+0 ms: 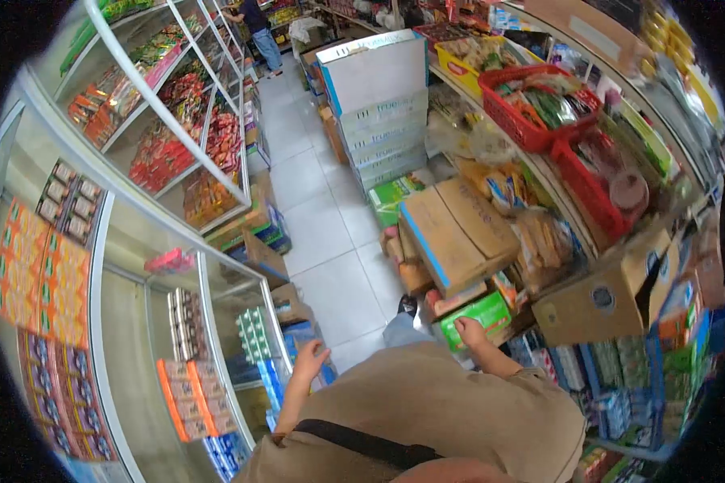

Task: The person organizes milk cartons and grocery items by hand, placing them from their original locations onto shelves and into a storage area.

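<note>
My left hand (308,360) hangs beside the glass display case on the left, fingers loosely bent and apart, with nothing in it. The nearest things to it are small blue packs (272,385) and green-and-white packs (253,334) on the case shelf. My right hand (471,332) is closed in a loose fist, thumb on top, and no object shows in it. It overlaps a bright green pack (491,312) in this view. Just beyond stands a brown carton (457,233) with a blue tape strip.
A tiled aisle (322,217) runs ahead. Stacked white cartons (383,113) stand right of it, near red baskets (540,109) of packets. An open cardboard box (600,302) is at my right. Shelves of snacks (169,145) line the left. A person (259,36) stands far ahead.
</note>
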`<state>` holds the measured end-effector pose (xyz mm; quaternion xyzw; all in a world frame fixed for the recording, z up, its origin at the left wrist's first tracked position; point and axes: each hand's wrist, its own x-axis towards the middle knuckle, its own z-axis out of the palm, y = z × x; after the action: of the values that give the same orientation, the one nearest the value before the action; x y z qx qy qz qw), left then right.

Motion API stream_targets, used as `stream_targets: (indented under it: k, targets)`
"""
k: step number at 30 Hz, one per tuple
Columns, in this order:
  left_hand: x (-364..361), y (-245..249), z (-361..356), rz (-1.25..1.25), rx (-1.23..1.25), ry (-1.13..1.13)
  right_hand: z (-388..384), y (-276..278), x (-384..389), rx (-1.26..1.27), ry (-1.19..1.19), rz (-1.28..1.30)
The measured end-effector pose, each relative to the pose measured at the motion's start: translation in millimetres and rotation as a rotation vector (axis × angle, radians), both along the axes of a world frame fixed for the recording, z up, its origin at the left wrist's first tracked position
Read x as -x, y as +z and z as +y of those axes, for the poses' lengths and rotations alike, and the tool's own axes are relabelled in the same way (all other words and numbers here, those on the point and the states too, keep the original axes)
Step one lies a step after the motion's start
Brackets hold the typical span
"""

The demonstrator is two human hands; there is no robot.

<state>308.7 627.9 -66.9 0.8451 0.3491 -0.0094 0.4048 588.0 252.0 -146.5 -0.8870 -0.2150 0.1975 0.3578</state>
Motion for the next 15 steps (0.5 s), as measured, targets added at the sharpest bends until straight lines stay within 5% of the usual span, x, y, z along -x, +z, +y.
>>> stream_targets:
  k: [5,7,9,15]
  targets:
    - [-159,90,71,-0.124,-0.168,-0.083,99,24,-139,0.052,0.078,-0.037]
    - [-210,105,95,-0.181,-0.196,-0.114,147,93,-189,0.115,0.024,-0.094]
    - [-254,122,113,-0.215,-0.216,-0.127,181,104,-238,-0.174,-0.043,-0.154]
    - [-356,108,170,-0.352,-0.130,-0.159,239,123,-299,-0.334,-0.216,-0.159]
